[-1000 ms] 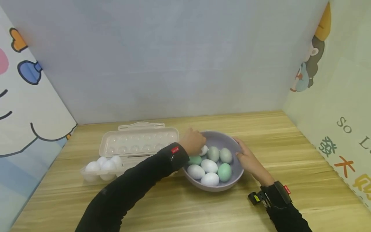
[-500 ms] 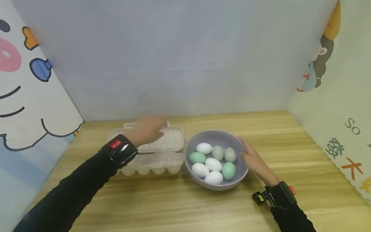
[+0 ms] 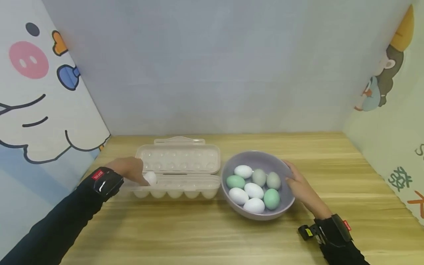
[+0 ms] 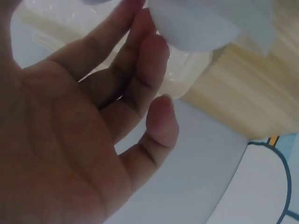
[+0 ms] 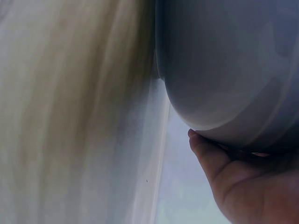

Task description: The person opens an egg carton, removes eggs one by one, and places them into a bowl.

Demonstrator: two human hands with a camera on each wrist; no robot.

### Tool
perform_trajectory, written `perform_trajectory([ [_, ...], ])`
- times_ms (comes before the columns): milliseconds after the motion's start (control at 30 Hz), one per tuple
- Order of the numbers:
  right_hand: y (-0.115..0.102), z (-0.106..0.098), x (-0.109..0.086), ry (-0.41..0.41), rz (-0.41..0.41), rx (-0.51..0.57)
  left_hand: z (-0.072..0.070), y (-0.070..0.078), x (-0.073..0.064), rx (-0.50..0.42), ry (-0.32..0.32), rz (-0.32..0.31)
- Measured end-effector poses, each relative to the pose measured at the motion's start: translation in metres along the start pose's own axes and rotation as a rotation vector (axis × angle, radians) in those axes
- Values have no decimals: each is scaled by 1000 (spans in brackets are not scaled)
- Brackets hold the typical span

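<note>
My left hand point(image 3: 130, 170) is at the left end of the clear plastic egg carton point(image 3: 188, 180), fingers bent around a white egg point(image 3: 150, 178). In the left wrist view, a rounded white surface point(image 4: 196, 23) shows by the curled fingertips; the thumb is out of sight. The hand and wrist cover most of the carton's left end. My right hand point(image 3: 303, 187) grips the right rim of the purple-grey bowl point(image 3: 228, 165), thumb outside. Inside the bowl lie several eggs: white point(image 3: 253, 191), pale green point(image 3: 271, 199) and grey-green point(image 3: 259, 177).
The carton's lid point(image 3: 179, 158) is folded back towards the grey rear wall point(image 3: 212, 73). Bowl and carton stand nearly side by side on a wood-grain table point(image 3: 185, 235). Printed panels point(image 3: 86, 110) flank the table on both sides.
My left hand has gone from inside the bowl, across the carton, to its left end. The right hand has stayed on the bowl's rim. The head view has shifted slightly left.
</note>
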State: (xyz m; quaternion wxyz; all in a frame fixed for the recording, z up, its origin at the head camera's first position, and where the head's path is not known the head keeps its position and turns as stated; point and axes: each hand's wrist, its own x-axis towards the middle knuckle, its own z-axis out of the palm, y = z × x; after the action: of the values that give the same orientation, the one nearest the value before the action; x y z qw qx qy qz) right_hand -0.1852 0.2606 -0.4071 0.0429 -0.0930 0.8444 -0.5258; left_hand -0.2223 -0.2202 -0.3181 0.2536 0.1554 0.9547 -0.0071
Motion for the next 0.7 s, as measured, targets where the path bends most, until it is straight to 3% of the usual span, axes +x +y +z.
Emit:
perform_trajectory([
  [233,2,-1,-1,8,-6,-11,4,-2,3,-2,66,36],
  [367,5,-3,-1,14,-8,0,-1,-2,7,-18,145,60],
  [567,7,-4,0,5,-13,29,-15,8,6,-178,304,192],
  [700,7,-3,2,7,-30,49,-25,29,8,-245,399,268],
])
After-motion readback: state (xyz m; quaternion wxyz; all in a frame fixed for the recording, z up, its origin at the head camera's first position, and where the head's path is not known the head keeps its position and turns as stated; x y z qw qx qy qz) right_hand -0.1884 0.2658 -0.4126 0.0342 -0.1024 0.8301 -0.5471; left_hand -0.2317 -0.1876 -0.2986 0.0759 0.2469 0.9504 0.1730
